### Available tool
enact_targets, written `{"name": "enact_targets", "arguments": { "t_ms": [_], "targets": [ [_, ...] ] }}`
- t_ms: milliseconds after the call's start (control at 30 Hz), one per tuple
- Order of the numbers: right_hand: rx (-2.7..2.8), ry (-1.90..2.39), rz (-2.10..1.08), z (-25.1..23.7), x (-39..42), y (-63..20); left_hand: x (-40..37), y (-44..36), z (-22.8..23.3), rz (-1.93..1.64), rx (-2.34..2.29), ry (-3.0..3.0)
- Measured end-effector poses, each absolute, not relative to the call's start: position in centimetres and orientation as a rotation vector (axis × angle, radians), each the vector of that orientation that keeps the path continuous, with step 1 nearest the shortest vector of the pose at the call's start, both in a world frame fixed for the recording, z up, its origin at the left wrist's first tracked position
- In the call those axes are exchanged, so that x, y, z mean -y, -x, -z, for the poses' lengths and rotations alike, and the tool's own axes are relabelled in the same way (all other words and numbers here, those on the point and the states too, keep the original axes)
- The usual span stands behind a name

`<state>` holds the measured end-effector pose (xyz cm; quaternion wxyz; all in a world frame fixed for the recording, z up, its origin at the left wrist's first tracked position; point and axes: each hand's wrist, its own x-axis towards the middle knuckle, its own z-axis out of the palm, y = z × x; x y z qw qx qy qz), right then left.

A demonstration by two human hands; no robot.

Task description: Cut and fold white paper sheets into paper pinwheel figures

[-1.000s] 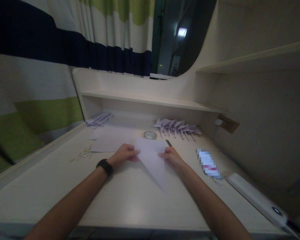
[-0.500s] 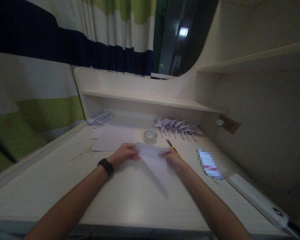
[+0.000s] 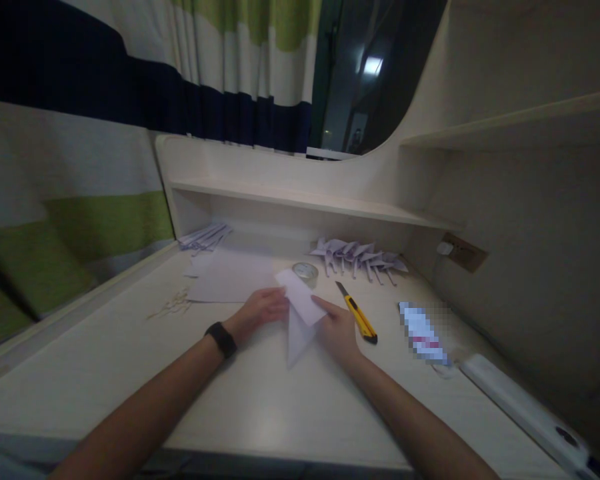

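Fingers (image 3: 275,308) pinching folded paper (image 3: 300,313), pale desk (image 3: 260,407), striped curtain (image 3: 130,87)

Folded paper (image 3: 299,313) between both hands, tape roll (image 3: 305,271) behind, knife (image 3: 359,318) right

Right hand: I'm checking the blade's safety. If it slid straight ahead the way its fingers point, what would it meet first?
The right hand points up-left across the folded paper it holds. Beyond that, probably the tape roll; depth is unclear. The utility knife lies off to its right.
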<state>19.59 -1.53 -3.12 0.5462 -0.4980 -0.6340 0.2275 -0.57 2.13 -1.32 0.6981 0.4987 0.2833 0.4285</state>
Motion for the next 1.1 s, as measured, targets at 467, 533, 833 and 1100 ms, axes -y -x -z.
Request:
{"name": "enact_targets", "arguments": {
  "t_ms": [467, 533, 833, 1100],
  "targets": [
    [1.880, 0.916, -0.503, 1.6, 3.0, -18.9, -1.4, 1.1, -1.3, -1.398, -1.045, -1.515],
    [1.745, 0.913, -0.621, 0.6, 2.9, -19.0, -0.9, 1.3, -2.3, -1.392, -1.103, -1.717],
    [1.663, 0.882, -0.837, -2.0, 2.9, -20.7, 0.4, 0.1, -0.8, -1.165, -0.913, -2.444],
    [1.570, 0.930, -0.944, -1.6, 2.7, -20.7, 0.6, -0.2, 0.1, -1.157, -0.996, -2.467]
  ]
}}
